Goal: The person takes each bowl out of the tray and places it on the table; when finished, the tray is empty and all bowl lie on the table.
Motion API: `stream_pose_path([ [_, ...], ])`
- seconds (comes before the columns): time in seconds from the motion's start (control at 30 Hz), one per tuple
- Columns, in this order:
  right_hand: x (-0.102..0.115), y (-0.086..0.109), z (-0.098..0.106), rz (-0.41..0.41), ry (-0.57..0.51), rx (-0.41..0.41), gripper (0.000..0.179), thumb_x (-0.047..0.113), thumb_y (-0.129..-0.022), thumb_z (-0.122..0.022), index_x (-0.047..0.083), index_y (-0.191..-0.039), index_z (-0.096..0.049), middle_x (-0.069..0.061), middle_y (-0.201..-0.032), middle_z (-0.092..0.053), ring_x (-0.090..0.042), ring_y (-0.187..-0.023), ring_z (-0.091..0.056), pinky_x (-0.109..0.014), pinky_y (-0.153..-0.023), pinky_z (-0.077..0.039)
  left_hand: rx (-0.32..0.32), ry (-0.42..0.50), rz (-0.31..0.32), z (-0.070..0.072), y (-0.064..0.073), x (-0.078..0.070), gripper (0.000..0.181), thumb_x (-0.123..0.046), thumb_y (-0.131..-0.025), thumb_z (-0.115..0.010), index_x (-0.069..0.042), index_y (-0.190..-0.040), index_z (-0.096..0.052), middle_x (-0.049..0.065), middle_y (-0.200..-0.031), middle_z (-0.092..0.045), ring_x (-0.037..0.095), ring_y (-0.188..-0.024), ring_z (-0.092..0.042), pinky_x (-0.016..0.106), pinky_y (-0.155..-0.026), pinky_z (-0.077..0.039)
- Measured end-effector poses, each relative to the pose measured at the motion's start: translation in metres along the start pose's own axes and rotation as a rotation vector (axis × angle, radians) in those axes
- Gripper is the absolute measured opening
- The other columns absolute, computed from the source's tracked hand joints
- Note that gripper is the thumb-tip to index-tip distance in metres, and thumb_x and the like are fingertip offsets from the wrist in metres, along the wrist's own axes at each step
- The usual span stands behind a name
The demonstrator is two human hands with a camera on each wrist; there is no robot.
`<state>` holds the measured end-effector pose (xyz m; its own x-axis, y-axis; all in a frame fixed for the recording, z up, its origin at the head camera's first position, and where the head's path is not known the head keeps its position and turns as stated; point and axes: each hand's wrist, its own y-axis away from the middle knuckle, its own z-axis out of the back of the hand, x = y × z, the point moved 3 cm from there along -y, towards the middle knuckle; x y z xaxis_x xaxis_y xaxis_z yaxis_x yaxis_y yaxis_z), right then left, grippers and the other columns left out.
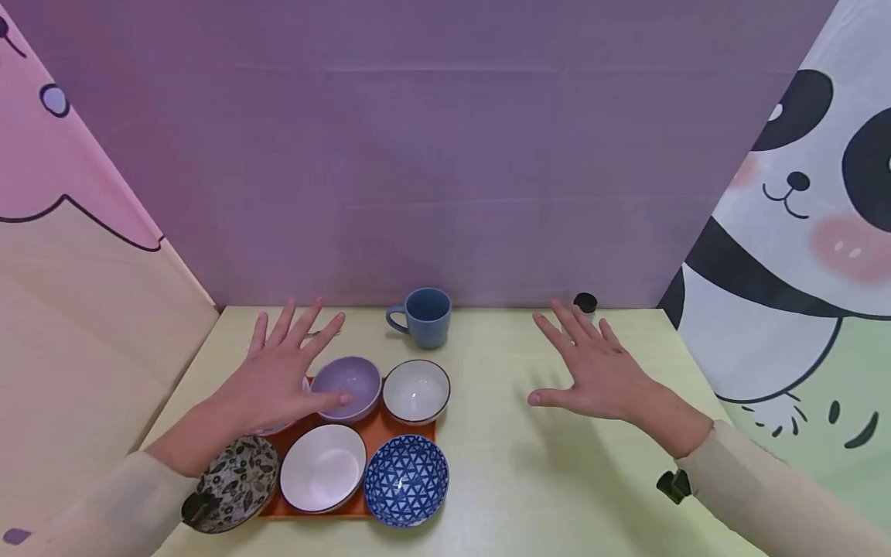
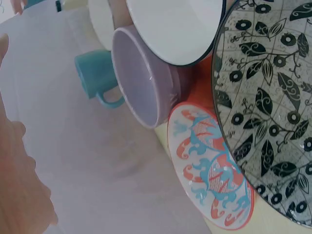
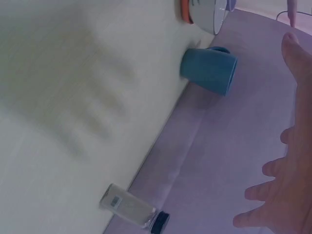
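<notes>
My left hand hovers with spread fingers above the left part of an orange tray, holding nothing. Under and around it are a purple bowl, a black-and-white leaf-patterned dish and a red-and-blue patterned dish, mostly hidden by the hand in the head view. A white bowl, a dark-rimmed white bowl and a blue triangle-patterned bowl also sit on the tray. My right hand, fingers spread, hangs over the table's right side and touches nothing. Beyond its fingertips stands a clear black-capped bottle.
A blue mug stands at the back middle of the pale table, its handle to the left. A purple cloth wall rises behind the table. Printed panels flank it, with a panda on the right one.
</notes>
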<state>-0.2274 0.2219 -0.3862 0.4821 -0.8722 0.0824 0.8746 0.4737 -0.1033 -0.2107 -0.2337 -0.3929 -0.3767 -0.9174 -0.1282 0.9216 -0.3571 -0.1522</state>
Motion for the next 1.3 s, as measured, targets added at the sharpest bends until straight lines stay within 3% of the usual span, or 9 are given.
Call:
stream_pose_path([
  [0.13, 0.01, -0.005, 0.0, 0.008, -0.059, -0.004, 0.114, 0.092, -0.077, -0.051, 0.036, -0.166, -0.006, -0.003, -0.174, -0.005, -0.036, -0.158, -0.016, -0.069, -0.12, -0.02, -0.036, 0.032, -0.002, 0.01, 0.009, 0.008, 0.109, -0.08, -0.081, -0.061, -0.027, -0.166, -0.017, 0.011, -0.174, -0.002, 0.043, -0.158, 0.005, 0.073, -0.12, 0.006],
  [0.33, 0.025, -0.014, -0.001, -0.003, -0.209, 0.025, 0.113, 0.09, -0.078, -0.054, 0.038, -0.165, -0.005, 0.0, -0.173, -0.015, -0.034, -0.153, -0.033, -0.065, -0.108, -0.042, -0.072, 0.122, 0.012, 0.017, 0.027, 0.025, 0.103, -0.066, -0.085, -0.069, -0.022, -0.166, -0.021, 0.017, -0.172, -0.01, 0.052, -0.154, -0.015, 0.077, -0.117, -0.008],
  [0.43, 0.032, -0.018, -0.006, -0.018, -0.299, 0.044, 0.112, 0.089, -0.077, -0.056, 0.038, -0.165, -0.009, 0.003, -0.171, -0.021, -0.029, -0.151, -0.037, -0.062, -0.105, -0.046, -0.069, 0.203, 0.03, 0.017, 0.036, 0.036, 0.101, -0.057, -0.087, -0.072, -0.02, -0.165, -0.022, 0.021, -0.17, -0.015, 0.057, -0.149, -0.022, 0.079, -0.114, -0.014],
  [0.53, 0.037, -0.021, -0.015, -0.018, -0.378, 0.052, 0.111, 0.086, -0.078, -0.06, 0.036, -0.165, -0.012, 0.005, -0.169, -0.026, -0.024, -0.152, -0.036, -0.057, -0.111, -0.044, -0.032, 0.276, 0.068, 0.014, 0.047, 0.047, 0.1, -0.051, -0.089, -0.073, -0.021, -0.166, -0.017, 0.024, -0.169, -0.015, 0.059, -0.146, -0.024, 0.082, -0.108, -0.02],
  [0.7, 0.045, -0.023, -0.033, -0.011, -0.494, 0.064, 0.11, 0.078, -0.08, -0.067, 0.031, -0.166, -0.016, 0.003, -0.168, -0.03, -0.027, -0.147, -0.044, -0.054, -0.115, -0.041, 0.031, 0.36, 0.133, 0.005, 0.065, 0.064, 0.097, -0.046, -0.094, -0.069, -0.022, -0.167, -0.011, 0.026, -0.169, -0.013, 0.061, -0.144, -0.026, 0.086, -0.098, -0.027],
  [0.93, 0.058, -0.027, -0.058, -0.046, -0.695, 0.082, 0.1, 0.063, -0.083, -0.076, 0.03, -0.163, -0.025, -0.002, -0.157, -0.046, -0.031, -0.133, -0.058, -0.055, -0.102, -0.052, 0.052, 0.468, 0.193, -0.012, 0.089, 0.083, 0.092, -0.043, -0.098, -0.065, -0.019, -0.167, -0.009, 0.029, -0.166, -0.017, 0.059, -0.148, -0.019, 0.085, -0.098, -0.026],
  [1.17, 0.068, -0.038, -0.08, -0.107, -0.815, 0.13, 0.096, 0.058, -0.082, -0.079, 0.034, -0.161, -0.029, -0.002, -0.15, -0.052, -0.027, -0.127, -0.062, -0.05, -0.097, -0.057, 0.08, 0.454, 0.274, -0.028, 0.107, 0.1, 0.094, -0.046, -0.099, -0.061, -0.01, -0.166, -0.006, 0.035, -0.159, -0.026, 0.057, -0.13, -0.043, 0.079, -0.089, -0.041],
  [1.3, 0.072, -0.043, -0.092, -0.133, -0.86, 0.167, 0.096, 0.057, -0.083, -0.079, 0.031, -0.161, -0.029, -0.008, -0.15, -0.052, -0.028, -0.124, -0.064, -0.047, -0.093, -0.059, 0.123, 0.47, 0.311, -0.037, 0.113, 0.109, 0.094, -0.047, -0.101, -0.057, -0.006, -0.165, -0.003, 0.037, -0.156, -0.027, 0.059, -0.126, -0.047, 0.077, -0.085, -0.044],
])
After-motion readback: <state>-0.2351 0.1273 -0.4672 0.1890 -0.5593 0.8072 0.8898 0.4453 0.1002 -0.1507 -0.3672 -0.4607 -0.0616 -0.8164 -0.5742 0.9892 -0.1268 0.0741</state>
